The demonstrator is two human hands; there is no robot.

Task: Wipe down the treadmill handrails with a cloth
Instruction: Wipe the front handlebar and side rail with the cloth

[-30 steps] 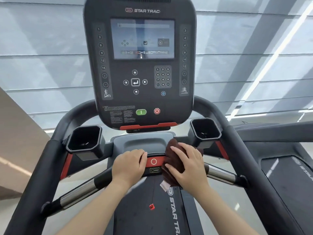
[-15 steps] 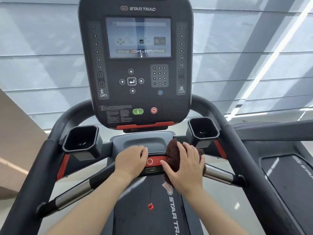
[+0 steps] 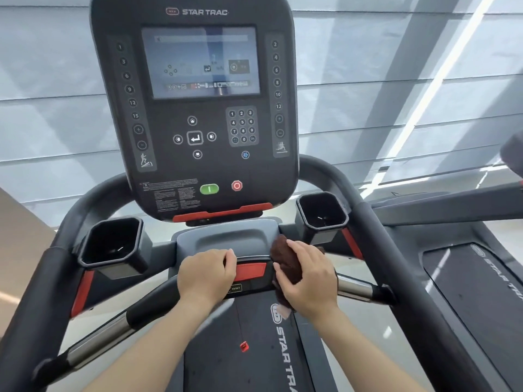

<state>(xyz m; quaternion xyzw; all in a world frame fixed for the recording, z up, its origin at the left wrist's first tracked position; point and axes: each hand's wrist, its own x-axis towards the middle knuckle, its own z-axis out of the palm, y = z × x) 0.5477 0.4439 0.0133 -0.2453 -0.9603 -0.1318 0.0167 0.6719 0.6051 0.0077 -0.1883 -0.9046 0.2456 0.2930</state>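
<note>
i have the right hand point(image 3: 307, 278) closed over the brown cloth point(image 3: 284, 260), pressing it around the front crossbar point(image 3: 158, 302) just beside the red centre panel point(image 3: 250, 271), with a corner of the cloth hanging below the hand. my left hand point(image 3: 206, 274) is curled over the same bar on the other side of that panel, holding nothing but the bar. i judge the job to be early or midway: the cloth sits only at the middle of the bar. the chrome section point(image 3: 352, 287) beyond my right hand, the long stretch out past my left, and both big side handrails point(image 3: 376, 233) look yet to be covered, though i cannot tell cleanliness from here.
</note>
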